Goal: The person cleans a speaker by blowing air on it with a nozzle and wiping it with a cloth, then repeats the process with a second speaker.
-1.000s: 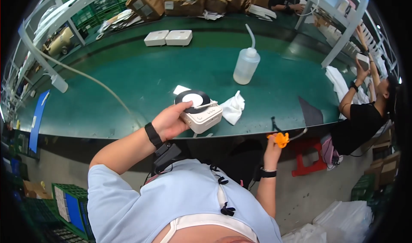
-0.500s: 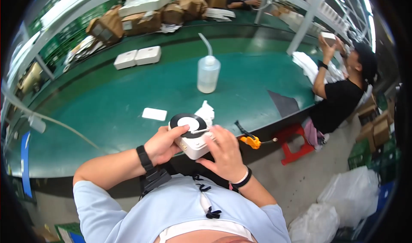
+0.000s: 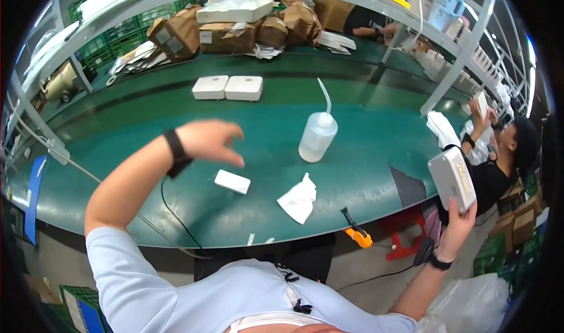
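Observation:
My right hand (image 3: pixel 457 222) is raised off the table at the right and grips the white mini record player (image 3: pixel 451 180) by its lower end. The device is held upright, with its white casing toward me and its disc side turned away. My left hand (image 3: pixel 211 142) hangs in the air over the left middle of the table, holding nothing, its fingers apart and slightly blurred. Just below it on the green table lies a small white rectangular piece (image 3: pixel 232 181). A crumpled white cloth (image 3: pixel 298 199) rests nearer the front edge.
A translucent squeeze bottle (image 3: pixel 318 136) with a bent spout stands mid-table. Two white boxes (image 3: pixel 244 88) sit farther back. An orange-handled tool (image 3: pixel 358 236) is at the front edge beside a grey sheet (image 3: pixel 406 186). A co-worker (image 3: pixel 499 168) in black is at the right.
My hands have parted: the right carried the record player far right and tipped it upright, while the left let go and rose leftward. The view has shifted, and the cloth shows fully.

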Action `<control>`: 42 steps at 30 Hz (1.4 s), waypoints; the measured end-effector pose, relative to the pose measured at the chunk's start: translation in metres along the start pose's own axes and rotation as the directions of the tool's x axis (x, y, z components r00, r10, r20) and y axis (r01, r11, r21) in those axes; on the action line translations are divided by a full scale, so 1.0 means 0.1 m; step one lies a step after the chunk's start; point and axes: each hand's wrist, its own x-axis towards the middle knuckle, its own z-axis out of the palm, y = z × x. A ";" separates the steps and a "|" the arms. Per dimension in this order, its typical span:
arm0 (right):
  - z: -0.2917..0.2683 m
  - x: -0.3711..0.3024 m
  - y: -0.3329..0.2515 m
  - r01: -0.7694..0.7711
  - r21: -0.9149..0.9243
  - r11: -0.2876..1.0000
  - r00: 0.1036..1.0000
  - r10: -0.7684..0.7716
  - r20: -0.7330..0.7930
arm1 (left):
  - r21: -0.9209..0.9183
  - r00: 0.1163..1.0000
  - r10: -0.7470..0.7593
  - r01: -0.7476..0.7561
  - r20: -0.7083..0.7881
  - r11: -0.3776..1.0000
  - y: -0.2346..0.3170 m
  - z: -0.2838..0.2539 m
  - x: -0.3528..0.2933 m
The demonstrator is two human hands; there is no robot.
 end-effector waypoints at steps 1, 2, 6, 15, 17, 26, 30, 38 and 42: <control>-0.03 0.27 0.46 -0.066 0.062 0.996 0.997 0.064 0.037 | 0.182 0.988 -0.107 0.126 -0.108 0.975 -0.32 -0.04 0.17; 0.00 0.50 0.85 -0.135 0.116 0.984 0.989 0.127 0.073 | 0.345 0.956 -0.184 0.255 -0.227 0.903 -0.62 -0.07 0.37; 0.23 1.18 2.43 -0.286 0.118 0.951 0.957 0.276 0.093 | 0.410 0.917 -0.140 0.298 -0.372 0.862 -1.72 -0.13 1.06; 0.83 1.68 3.59 -0.441 -0.063 0.895 0.895 0.444 0.044 | 0.304 0.940 0.070 0.037 -0.335 0.952 -2.18 0.09 2.25; 0.78 1.70 3.61 -0.403 -0.125 0.907 0.906 0.414 0.083 | 0.303 0.948 0.088 0.009 -0.307 0.953 -2.12 0.05 2.40; 0.48 0.67 2.17 0.093 -0.582 0.808 0.947 0.108 0.302 | 0.348 0.938 0.204 -0.099 -0.279 0.932 -2.09 0.10 2.45; -0.12 -0.01 1.58 0.201 -0.639 0.742 0.928 0.064 0.366 | 0.439 0.902 0.285 -0.123 -0.325 0.890 -1.91 0.02 2.07; -0.73 -1.64 2.07 -0.480 -0.391 0.785 0.760 0.595 0.260 | 0.374 0.883 0.232 -0.070 -0.408 0.925 -1.76 -0.03 0.08; -0.18 -2.12 1.86 -0.615 -0.196 0.764 0.657 0.634 0.408 | 0.154 0.869 0.075 0.001 -0.489 0.988 -1.76 0.35 -0.84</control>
